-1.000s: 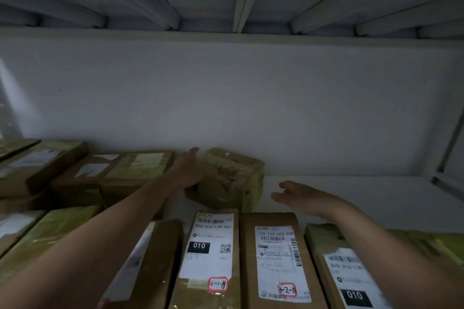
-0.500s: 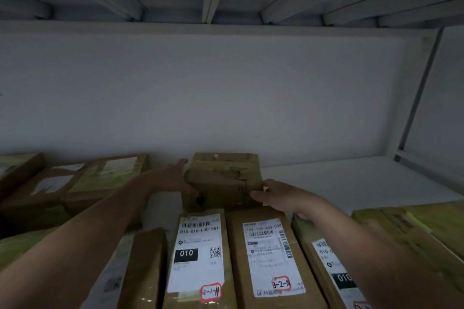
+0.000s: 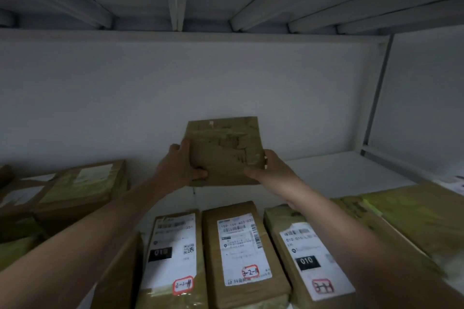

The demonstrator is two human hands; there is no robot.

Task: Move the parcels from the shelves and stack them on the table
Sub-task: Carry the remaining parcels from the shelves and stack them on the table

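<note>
Both hands, left hand (image 3: 179, 167) and right hand (image 3: 270, 170), grip 1 box (image 3: 223, 150) at 12 o'clock; many parcels (image 3: 241, 253) remain on the shelf (image 3: 339, 173), table unseen.

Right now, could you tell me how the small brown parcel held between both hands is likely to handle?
The small brown parcel is probably stiff: its edges look straight between the left hand and right hand. It seems fairly light, since grips at its sides alone hold it up. Its tape wrap looks smooth, so it may be slippery.
</note>
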